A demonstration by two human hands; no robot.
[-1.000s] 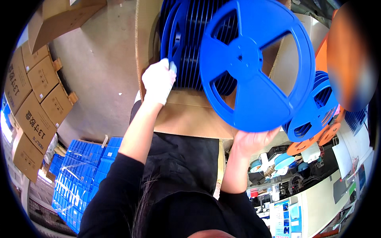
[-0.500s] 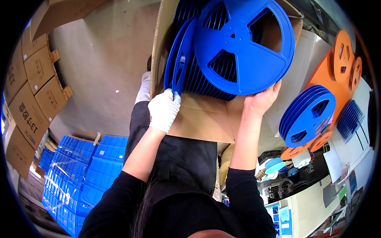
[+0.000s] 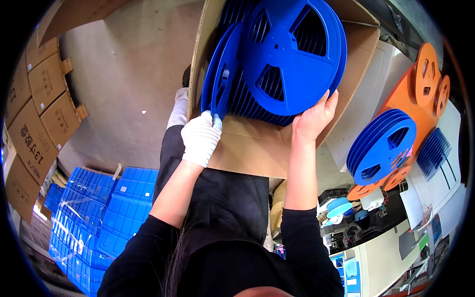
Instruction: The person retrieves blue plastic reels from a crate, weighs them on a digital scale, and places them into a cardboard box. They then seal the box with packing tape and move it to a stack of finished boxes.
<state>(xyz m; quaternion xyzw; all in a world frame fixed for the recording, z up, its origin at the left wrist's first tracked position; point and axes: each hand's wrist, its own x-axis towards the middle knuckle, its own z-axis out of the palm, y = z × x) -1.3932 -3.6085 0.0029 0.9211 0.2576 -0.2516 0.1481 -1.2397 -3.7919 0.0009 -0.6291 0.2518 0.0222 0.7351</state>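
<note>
In the cardboard box [image 3: 252, 156] in front of me, several blue plastic reels [image 3: 247, 101] stand packed in a row. A large blue reel [image 3: 289, 57] lies across the top of them, facing me, with another rim showing behind its right edge. My right hand [image 3: 311, 121], bare, grips its lower right rim. In a white striped glove, my left hand [image 3: 201, 138] pinches the lower edge of a tilted blue reel [image 3: 227, 69] by the box's left wall. A second tilted rim lies against that one. The fingertips of my right hand are partly hidden behind the rim.
On the right, a stack of blue reels [image 3: 381, 146] rests against an orange stand [image 3: 403, 99]. Wrapped blue plastic crates [image 3: 84, 218] stand at lower left. Closed cardboard boxes [image 3: 32, 138] are piled at far left. A pale worktop [image 3: 386, 257] lies at lower right.
The large reel has shifted left and deeper into the box, my right hand moving with it. More of the box's right wall shows. My left hand keeps its hold on the tilted reel.
</note>
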